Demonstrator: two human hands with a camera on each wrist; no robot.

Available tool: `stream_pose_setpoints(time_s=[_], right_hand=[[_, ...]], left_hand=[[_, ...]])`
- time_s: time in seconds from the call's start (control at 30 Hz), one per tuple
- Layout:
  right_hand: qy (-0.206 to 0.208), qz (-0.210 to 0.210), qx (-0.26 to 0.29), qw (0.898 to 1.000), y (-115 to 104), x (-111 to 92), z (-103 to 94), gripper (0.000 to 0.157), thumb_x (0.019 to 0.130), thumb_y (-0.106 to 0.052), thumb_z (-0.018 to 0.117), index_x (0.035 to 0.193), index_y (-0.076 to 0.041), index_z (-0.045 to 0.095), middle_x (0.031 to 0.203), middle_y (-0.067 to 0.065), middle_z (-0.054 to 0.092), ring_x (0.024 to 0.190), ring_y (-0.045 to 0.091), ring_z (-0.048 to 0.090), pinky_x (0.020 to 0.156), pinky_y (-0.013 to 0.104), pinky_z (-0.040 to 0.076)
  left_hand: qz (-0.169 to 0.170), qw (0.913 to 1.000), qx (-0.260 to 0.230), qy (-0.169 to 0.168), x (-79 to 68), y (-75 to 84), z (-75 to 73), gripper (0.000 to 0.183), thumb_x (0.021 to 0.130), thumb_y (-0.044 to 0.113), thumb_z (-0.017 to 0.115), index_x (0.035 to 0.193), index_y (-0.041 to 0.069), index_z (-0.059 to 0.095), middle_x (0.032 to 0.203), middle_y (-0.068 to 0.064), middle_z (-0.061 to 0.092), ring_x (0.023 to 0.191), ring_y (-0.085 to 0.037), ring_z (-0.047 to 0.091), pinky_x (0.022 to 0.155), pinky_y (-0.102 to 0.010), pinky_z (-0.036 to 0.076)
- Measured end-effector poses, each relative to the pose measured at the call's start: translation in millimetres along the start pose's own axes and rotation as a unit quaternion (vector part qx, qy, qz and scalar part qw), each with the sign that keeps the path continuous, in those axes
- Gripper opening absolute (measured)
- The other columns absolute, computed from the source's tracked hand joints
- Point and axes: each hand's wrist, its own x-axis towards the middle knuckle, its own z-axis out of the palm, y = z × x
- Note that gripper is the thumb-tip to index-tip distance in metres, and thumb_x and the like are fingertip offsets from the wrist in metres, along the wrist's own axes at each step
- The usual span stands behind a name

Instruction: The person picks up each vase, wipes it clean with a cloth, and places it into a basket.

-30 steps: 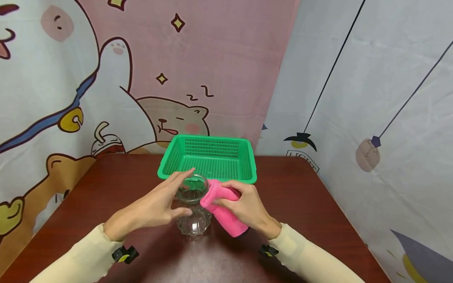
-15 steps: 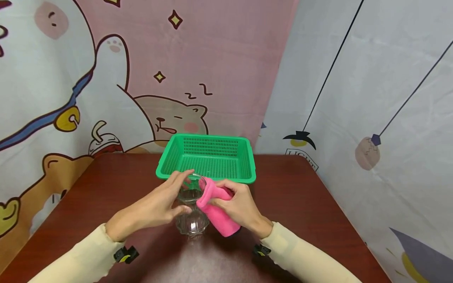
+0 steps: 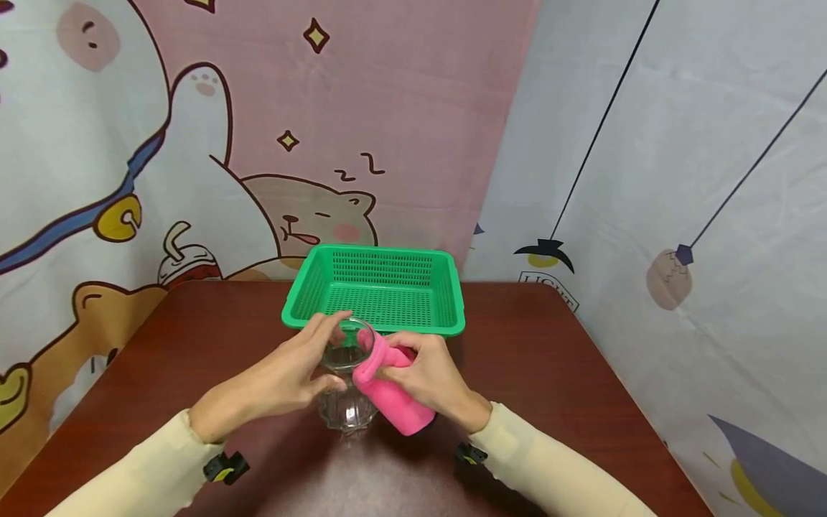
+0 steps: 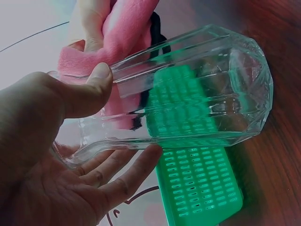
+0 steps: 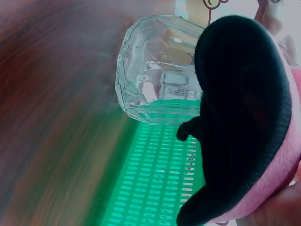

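A clear faceted glass vase [image 3: 347,409] with a narrower neck and a round open mouth stands upright on the table. Around its neck, my left hand [image 3: 284,377] holds it from the left, thumb on the near side and fingers on the far side. My right hand [image 3: 429,370] pinches a folded pink plush cloth [image 3: 395,408] against the vase's right rim, and part of the cloth lies inside the mouth. In the right wrist view the cloth's black side [image 5: 244,103] covers much of the vase. The right fingertips are partly hidden by the cloth.
A green perforated plastic basket [image 3: 381,268] sits just behind the vase, near the back of the dark reddish-brown table [image 3: 536,373]. Printed cartoon curtains [image 3: 413,108] hang behind and beside the table.
My right hand and the pink cloth have shifted a little left, with the cloth pushed further over the vase's rim. The left hand keeps its place at the neck.
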Motion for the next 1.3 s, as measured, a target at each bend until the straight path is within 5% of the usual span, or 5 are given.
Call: stream_pose_setpoints(time_s=[0.47,0.73,1.03,1.3], right_hand=[[-0.076,0.028,-0.084,0.993,-4.4,5.3,-4.8,0.031,0.086,-0.023,0.107,0.113,-0.018,0.093,0.095,-0.008,0.086,0.085,0.004,0.066,0.068,0.021,0.057],[-0.107,0.027,-0.122,0.986,-4.9,5.5,-5.2,0.026,0.083,-0.031,0.109,0.1,-0.022,0.091,0.075,-0.016,0.069,0.073,-0.002,0.051,0.058,0.019,0.042],[-0.122,0.02,-0.143,0.982,-3.0,2.4,-4.2,0.029,0.083,-0.027,0.109,0.084,-0.024,0.081,0.071,-0.018,0.052,0.072,-0.002,0.043,0.059,0.018,0.033],[-0.143,0.023,-0.156,0.977,0.5,-0.2,-3.9,0.04,0.084,-0.025,0.108,0.073,-0.023,0.07,0.067,-0.016,0.038,0.071,-0.003,0.038,0.058,0.018,0.03]], left_hand=[[-0.007,0.9999,-0.007,-0.002,0.2,-0.7,-0.7,0.103,0.097,0.013,0.096,0.177,0.002,0.032,0.141,-0.014,0.061,0.128,-0.032,0.071,0.092,-0.031,0.064],[-0.008,1.0,0.0,-0.002,0.2,0.1,-0.2,0.104,0.097,0.014,0.097,0.177,0.002,0.032,0.141,-0.014,0.062,0.127,-0.032,0.072,0.099,-0.038,0.066],[-0.016,0.9998,-0.003,-0.012,-1.3,-0.3,1.0,0.104,0.099,0.018,0.095,0.179,0.005,0.03,0.145,-0.012,0.061,0.133,-0.031,0.072,0.104,-0.045,0.067],[-0.01,0.9998,-0.015,-0.01,-0.8,-2.1,1.4,0.104,0.098,0.015,0.096,0.178,0.004,0.03,0.143,-0.015,0.06,0.119,-0.028,0.07,0.086,-0.027,0.061]])
